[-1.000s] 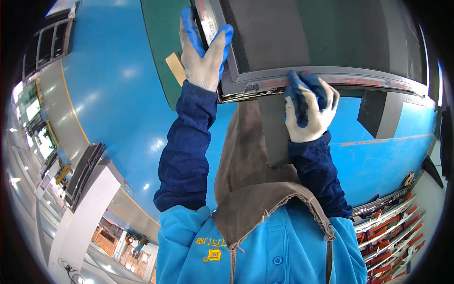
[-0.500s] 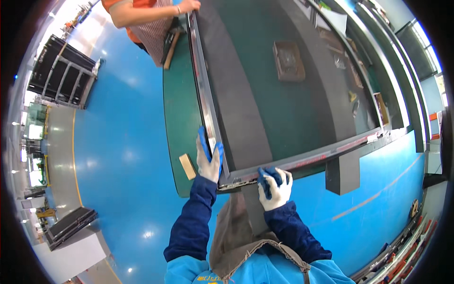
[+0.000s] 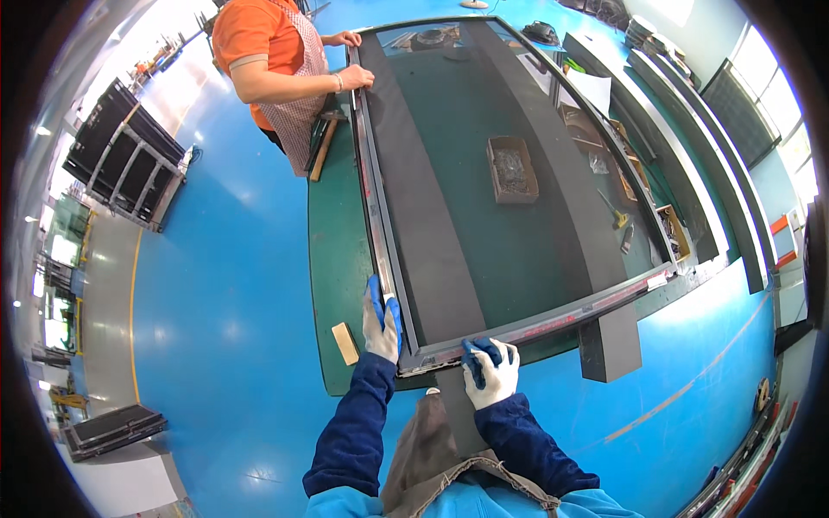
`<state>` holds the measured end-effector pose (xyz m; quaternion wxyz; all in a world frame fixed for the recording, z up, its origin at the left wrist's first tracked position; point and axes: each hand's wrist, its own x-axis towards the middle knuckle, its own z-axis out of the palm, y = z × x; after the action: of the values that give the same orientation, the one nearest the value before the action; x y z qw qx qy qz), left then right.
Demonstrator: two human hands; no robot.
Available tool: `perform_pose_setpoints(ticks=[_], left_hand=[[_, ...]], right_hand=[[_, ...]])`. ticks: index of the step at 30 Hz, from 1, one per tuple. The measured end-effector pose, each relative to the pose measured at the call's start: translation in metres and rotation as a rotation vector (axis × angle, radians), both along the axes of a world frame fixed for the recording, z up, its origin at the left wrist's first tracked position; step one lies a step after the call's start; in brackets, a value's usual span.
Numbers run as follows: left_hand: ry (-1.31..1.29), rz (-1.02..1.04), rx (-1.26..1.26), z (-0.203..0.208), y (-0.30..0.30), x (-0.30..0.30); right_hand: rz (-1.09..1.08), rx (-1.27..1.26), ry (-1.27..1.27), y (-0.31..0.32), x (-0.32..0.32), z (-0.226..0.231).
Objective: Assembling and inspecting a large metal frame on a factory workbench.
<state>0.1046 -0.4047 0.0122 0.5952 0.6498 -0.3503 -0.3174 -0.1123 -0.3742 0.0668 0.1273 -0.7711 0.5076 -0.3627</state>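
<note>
A large see-through panel [image 3: 471, 224] with wide dark bands and a dark metal frame [image 3: 389, 268] lies on a green-topped table [image 3: 332, 259]. My left hand [image 3: 382, 326], in a white glove with blue fingers, grips the frame's left rail just above the near corner, thumb and fingers on either side. My right hand [image 3: 492, 369], gloved alike, has its fingers curled over the near rail, right of that corner. The fingertips' undersides are hidden. A pale wooden block [image 3: 344, 344] lies on the table beside my left hand.
A co-worker [image 3: 272, 78] in orange holds the frame's far left side. A hammer [image 3: 324, 148] lies near them. Through the panel show a box of small parts [image 3: 512, 171] and a yellow-handled tool [image 3: 618, 216]. A grey block-shaped support [image 3: 610, 345] juts out below the near rail.
My view has tilted up, showing the panel's far end and more of the co-worker, whose second hand is now visible on the frame. My hands keep their places on the rails.
</note>
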Motion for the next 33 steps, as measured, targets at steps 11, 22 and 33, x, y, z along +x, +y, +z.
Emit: perform_pose_setpoints(ticks=[11,22,33], left_hand=[[-0.482,-0.017,0.058,0.01,-0.005,0.001],[-0.488,-0.032,0.133,-0.001,0.005,0.007],[0.006,-0.143,0.237,0.02,-0.01,-0.002]], right_hand=[[-0.011,0.035,0.002,-0.005,-0.001,0.007],[-0.007,0.072,-0.04,0.003,0.003,-0.006],[-0.111,0.004,-0.02,-0.016,0.011,-0.002]])
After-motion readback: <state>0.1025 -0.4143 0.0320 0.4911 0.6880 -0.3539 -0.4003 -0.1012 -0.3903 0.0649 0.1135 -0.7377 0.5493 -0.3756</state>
